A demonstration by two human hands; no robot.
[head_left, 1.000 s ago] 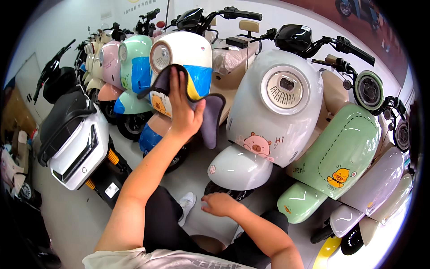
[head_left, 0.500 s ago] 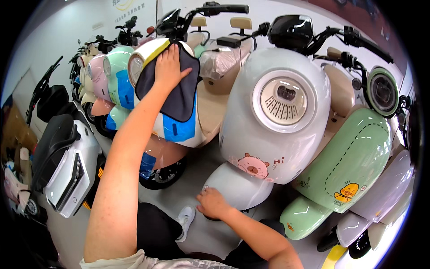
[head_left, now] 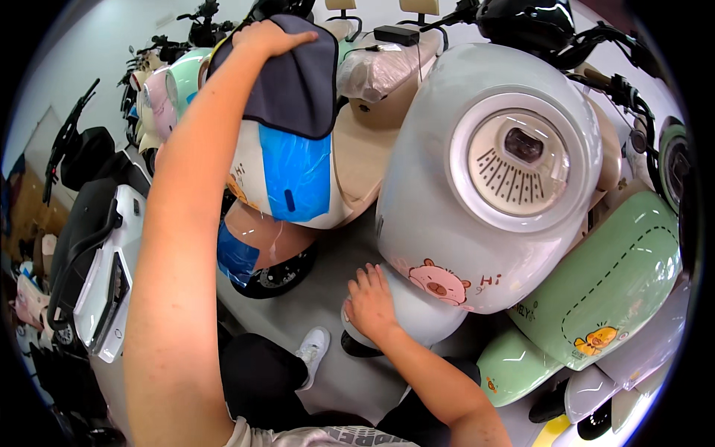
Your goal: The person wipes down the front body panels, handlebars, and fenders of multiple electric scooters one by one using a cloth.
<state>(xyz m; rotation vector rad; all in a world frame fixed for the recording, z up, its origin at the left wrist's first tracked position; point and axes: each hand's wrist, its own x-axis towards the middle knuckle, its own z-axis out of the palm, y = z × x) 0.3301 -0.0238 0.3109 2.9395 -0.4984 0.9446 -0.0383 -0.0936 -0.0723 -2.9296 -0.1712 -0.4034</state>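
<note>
Two hands well apart: left hand (head_left: pixel 264 39) over dark cloth (head_left: pixel 294 93), upper left of centre, thumb spread, finger hold on cloth impossible to tell; right hand (head_left: pixel 371 304) empty, fingers spread, at grey fender (head_left: pixel 426 313), lower centre. Possible slip of cloth off cream scooter (head_left: pixel 251 167) through uneven pressure; possible peeling of blue film (head_left: pixel 294 175) through snagging.

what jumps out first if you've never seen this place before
Right of centre, a big glossy pale-grey scooter front dominates, with a round white-rimmed headlight and a pink cartoon bear sticker low on it. At upper left of centre, the bare left grip lies on a dark grey, black-edged cloth above bright blue film. Below centre, the bare right grip, fingers spread, is over a rounded pale-grey fender.
</note>
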